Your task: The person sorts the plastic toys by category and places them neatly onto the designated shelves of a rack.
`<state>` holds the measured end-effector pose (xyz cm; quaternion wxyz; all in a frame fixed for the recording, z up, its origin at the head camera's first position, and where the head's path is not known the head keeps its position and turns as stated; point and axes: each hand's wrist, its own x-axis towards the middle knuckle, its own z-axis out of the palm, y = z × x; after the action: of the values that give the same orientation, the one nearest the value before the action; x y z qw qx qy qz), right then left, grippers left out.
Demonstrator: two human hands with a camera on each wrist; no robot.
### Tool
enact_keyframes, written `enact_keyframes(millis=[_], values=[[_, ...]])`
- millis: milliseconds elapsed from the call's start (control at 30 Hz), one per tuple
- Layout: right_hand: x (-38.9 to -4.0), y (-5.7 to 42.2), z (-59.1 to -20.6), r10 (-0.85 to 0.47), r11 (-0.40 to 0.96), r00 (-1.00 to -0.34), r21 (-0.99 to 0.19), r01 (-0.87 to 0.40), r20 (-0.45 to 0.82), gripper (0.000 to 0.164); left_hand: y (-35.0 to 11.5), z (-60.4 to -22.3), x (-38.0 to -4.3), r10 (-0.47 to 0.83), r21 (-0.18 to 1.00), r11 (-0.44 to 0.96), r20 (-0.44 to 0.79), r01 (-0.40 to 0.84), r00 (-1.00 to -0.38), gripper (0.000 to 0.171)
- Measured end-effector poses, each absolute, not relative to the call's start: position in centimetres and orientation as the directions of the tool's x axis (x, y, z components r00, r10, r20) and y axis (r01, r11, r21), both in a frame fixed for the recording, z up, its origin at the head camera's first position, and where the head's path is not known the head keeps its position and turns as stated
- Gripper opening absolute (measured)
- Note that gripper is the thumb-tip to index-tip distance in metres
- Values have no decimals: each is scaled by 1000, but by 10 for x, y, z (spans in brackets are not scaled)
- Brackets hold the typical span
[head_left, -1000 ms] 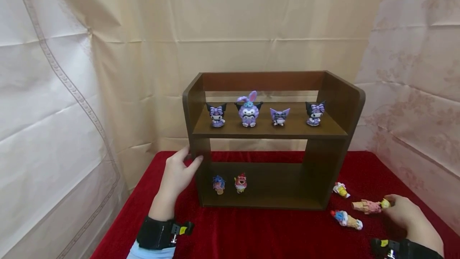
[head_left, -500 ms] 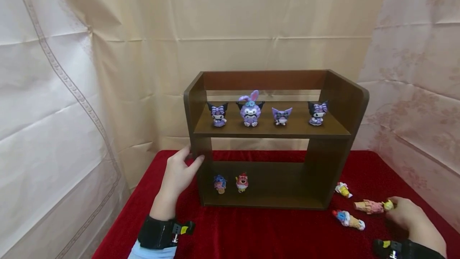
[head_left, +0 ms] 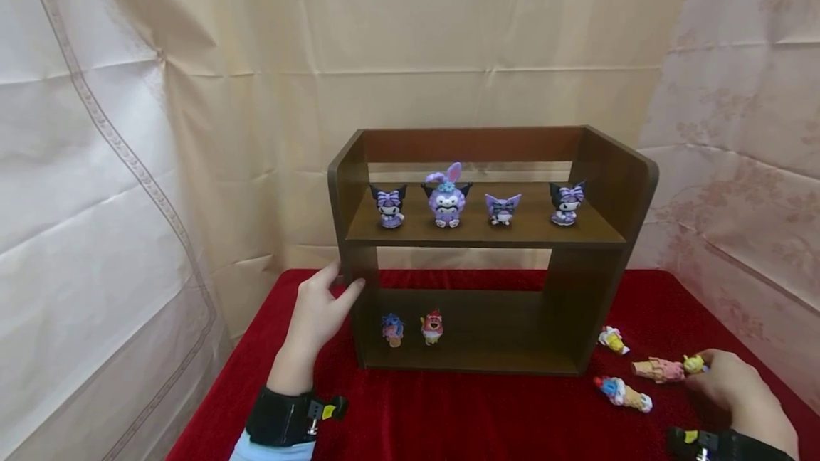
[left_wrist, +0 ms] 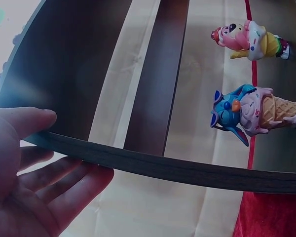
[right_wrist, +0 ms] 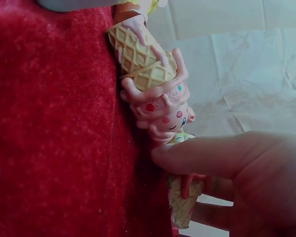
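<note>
Head view: left hand [head_left: 320, 311] at the near edge of the brown shelf's [head_left: 480, 243] side panel, thumb on the inner face, fingers on the outer. Just right of it, on the lower level, stand a blue figurine [head_left: 393, 331] and a red-capped figurine [head_left: 432, 328]; above, four purple figurines [head_left: 446, 203]. Right hand [head_left: 730, 379] low over the red cloth [head_left: 480, 418], at a yellow-headed figurine [head_left: 694, 363]. Lying left of that hand: pink figurine [head_left: 660, 370] closest, then blue-and-white figurine [head_left: 624, 395] and yellow-and-white figurine [head_left: 613, 340].

Left wrist view: panel held between thumb and extended fingers; blue figurine upright on its waffle cone, nearer this hand than the red-capped one.

Right wrist view: thumb and fingers pinch the yellow-headed figurine, waffle cone showing below the thumb. Pink figurine just beyond the thumb; contact between the two: cannot tell.
</note>
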<state>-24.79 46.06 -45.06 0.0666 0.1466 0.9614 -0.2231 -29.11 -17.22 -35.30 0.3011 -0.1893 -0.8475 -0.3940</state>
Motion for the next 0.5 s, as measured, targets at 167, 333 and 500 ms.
enact_keyframes(millis=[167,333,500], values=[[-246,454,-445,327,842,-931,-397,366,-165,70,-171,-352,-291,85,555,616,659,559,-747,34],[-245,451,-434,345,847,-932,-391,360,-111,76,-171,-351,-291,87,544,624,665,561,-742,34],[-245,447,-422,342,855,-938,-394,338,-62,82,-172,-352,-290,83,551,624,658,554,-748,33]])
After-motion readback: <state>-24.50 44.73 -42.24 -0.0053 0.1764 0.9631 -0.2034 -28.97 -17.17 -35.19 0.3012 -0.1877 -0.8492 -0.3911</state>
